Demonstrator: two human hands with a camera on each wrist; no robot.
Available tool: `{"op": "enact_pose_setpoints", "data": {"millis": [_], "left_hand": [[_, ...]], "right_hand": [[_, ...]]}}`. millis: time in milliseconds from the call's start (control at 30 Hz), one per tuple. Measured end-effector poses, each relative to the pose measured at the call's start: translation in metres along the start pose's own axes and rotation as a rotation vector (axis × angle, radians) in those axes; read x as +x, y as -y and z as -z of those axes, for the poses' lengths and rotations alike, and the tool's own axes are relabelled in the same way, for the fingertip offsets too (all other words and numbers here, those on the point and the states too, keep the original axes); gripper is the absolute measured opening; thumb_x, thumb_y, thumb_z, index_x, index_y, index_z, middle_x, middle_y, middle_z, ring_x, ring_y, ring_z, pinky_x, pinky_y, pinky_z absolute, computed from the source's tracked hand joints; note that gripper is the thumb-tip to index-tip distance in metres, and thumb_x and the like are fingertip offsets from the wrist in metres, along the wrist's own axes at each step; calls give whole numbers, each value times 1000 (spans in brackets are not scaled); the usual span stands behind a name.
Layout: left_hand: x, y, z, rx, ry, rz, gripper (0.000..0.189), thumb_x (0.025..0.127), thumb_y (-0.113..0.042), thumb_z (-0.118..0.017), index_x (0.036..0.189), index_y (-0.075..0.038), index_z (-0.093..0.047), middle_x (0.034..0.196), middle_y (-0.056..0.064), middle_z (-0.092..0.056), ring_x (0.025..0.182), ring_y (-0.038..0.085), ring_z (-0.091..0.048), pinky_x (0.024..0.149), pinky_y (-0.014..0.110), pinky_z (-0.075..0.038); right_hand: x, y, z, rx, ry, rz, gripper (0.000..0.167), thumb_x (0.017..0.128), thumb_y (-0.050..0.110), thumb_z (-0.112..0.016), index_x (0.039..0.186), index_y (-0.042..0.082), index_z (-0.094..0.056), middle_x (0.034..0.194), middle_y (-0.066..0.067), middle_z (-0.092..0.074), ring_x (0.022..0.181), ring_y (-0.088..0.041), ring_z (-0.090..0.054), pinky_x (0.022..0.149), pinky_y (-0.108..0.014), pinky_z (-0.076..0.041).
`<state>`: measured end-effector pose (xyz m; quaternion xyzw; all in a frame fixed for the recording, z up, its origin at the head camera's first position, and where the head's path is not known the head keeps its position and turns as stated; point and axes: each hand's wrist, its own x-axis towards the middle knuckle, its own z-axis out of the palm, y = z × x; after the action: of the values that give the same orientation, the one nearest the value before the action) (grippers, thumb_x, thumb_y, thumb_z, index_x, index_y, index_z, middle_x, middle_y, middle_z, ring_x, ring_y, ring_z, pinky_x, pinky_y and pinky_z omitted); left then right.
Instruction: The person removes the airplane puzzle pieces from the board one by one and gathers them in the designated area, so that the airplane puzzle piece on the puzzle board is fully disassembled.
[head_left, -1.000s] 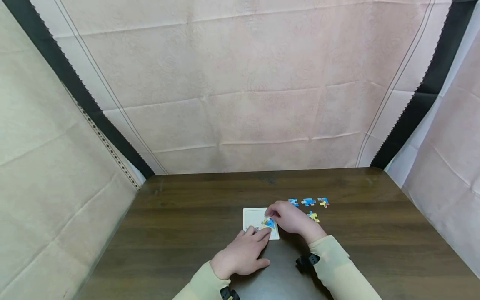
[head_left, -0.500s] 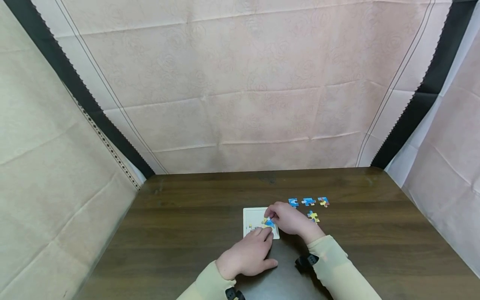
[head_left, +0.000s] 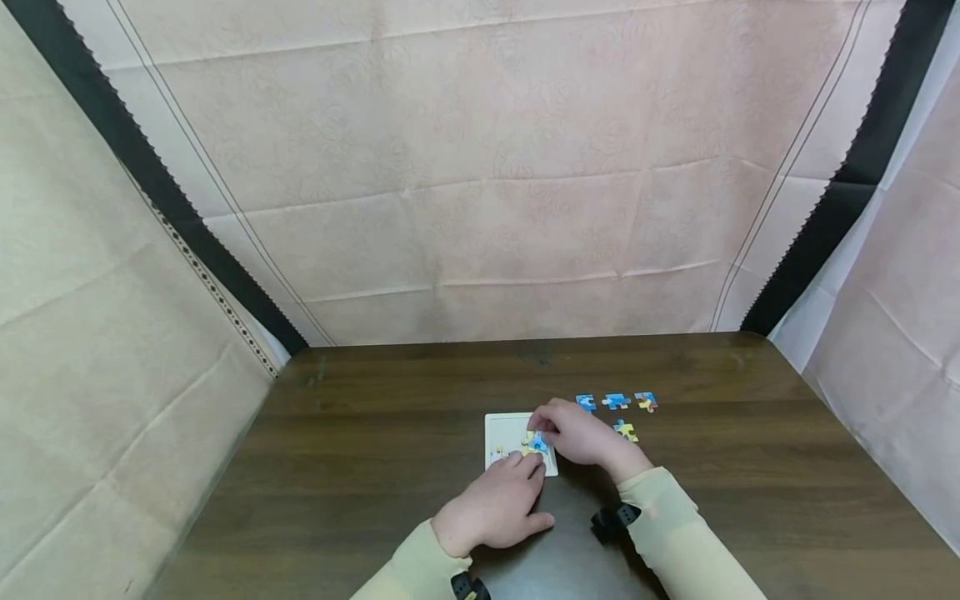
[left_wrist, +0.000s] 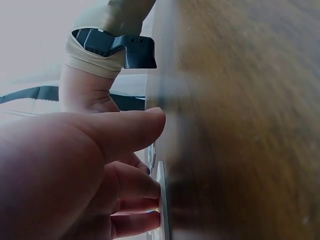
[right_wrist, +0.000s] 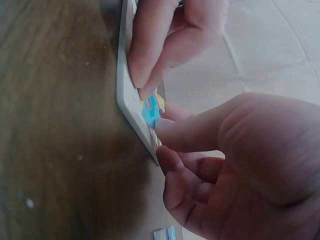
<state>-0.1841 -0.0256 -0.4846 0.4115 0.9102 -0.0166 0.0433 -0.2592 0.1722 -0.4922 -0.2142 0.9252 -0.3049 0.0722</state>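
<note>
A white puzzle tray (head_left: 504, 428) lies on the table, with some colourful puzzle pieces in its near right part. My left hand (head_left: 495, 510) rests its extended fingertips on the tray's near edge, thumb held apart; the left wrist view shows these fingers (left_wrist: 135, 181) touching the tray from the side. From the right, my right hand (head_left: 581, 433) pinches a blue and yellow puzzle piece (right_wrist: 151, 112) between thumb and index finger, low at the tray. Its other fingers are curled. My fingers partly hide the pieces in the tray.
Beyond my right hand lie several loose pieces: blue ones (head_left: 617, 402), a blue, yellow and red one (head_left: 646, 402) and a yellow-blue one (head_left: 626, 431). They rest on the brown wooden table (head_left: 375, 433). Pale cloth walls (head_left: 480, 208) rise at its back and sides.
My left hand has shifted slightly right and nearer to me, uncovering more of the tray's lower left. My right hand stays at the same spot, with more of the blue piece showing beneath it.
</note>
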Motion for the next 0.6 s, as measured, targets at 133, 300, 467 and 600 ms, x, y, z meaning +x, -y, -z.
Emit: {"op": "enact_pose_setpoints", "data": {"millis": [133, 300, 467, 600], "left_hand": [[0, 1, -1, -18, 14, 3, 70, 105, -55, -63, 151, -3, -59, 152, 2, -52, 121, 16, -48, 112, 30, -42], [-1, 2, -1, -30, 24, 0, 69, 105, -54, -63, 152, -3, -59, 152, 3, -51, 120, 17, -48, 113, 29, -42], [0, 2, 1, -34, 30, -1, 69, 105, -54, -63, 152, -3, -58, 152, 3, -51, 121, 16, -48, 112, 29, -42], [-1, 1, 2, -37, 29, 3, 69, 105, -54, -64, 152, -3, -58, 153, 3, -51, 121, 16, -48, 112, 30, -43]], "right_hand": [[0, -1, 2, 26, 10, 7, 17, 101, 1, -71, 109, 16, -75, 100, 3, -68, 92, -17, -62, 90, -45, -57], [0, -3, 5, 55, 26, -3, 17, 101, 5, -72, 111, 19, -74, 98, 4, -70, 88, -17, -63, 88, -45, -58], [-2, -5, 7, 67, 39, 0, 17, 102, 7, -72, 112, 21, -73, 98, 3, -70, 86, -17, -63, 84, -43, -57], [-2, -6, 9, 65, 40, 28, 17, 103, 7, -71, 113, 20, -72, 94, 3, -68, 82, -17, -61, 80, -40, -54]]}}
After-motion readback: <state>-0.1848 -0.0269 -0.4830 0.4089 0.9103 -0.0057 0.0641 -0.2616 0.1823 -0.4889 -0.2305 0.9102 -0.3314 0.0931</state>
